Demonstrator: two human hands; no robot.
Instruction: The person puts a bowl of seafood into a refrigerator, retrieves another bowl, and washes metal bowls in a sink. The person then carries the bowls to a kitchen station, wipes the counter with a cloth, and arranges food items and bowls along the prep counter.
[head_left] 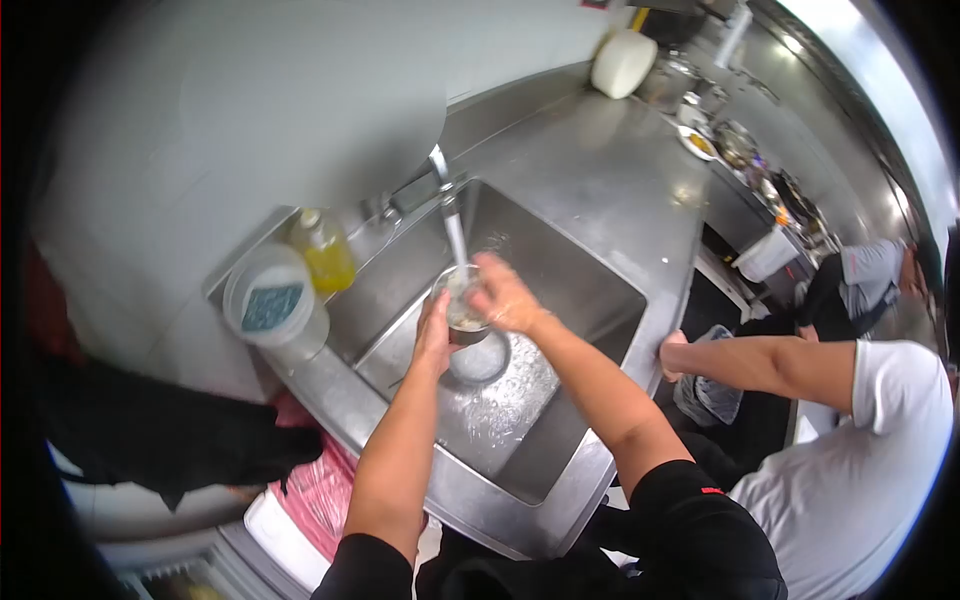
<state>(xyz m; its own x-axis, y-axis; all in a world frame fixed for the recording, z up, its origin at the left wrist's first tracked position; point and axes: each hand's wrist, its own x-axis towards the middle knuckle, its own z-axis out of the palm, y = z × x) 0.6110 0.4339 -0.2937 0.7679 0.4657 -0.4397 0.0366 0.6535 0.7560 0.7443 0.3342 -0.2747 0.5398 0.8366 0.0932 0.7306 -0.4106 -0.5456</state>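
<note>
Under the running faucet (pixel 447 190), my left hand (pixel 433 333) grips the side of a small round metal bowl (pixel 468 336). Water falls into the bowl, and something pale, too blurred to name, lies inside. My right hand (pixel 508 298) is at the bowl's right rim, its fingers apart and somewhat smeared by motion; it grips nothing that I can see. Below both hands, a round dish (pixel 490 372) sits on the wet floor of the steel sink (pixel 600 290).
Left of the sink stand a bottle of yellow liquid (pixel 328 262) and a clear plastic tub (pixel 240 300) with a blue-green scouring pad (pixel 271 307). A steel counter (pixel 590 150) extends behind. Close on my right, a person in a white shirt (pixel 850 470) reaches an arm toward the sink's edge.
</note>
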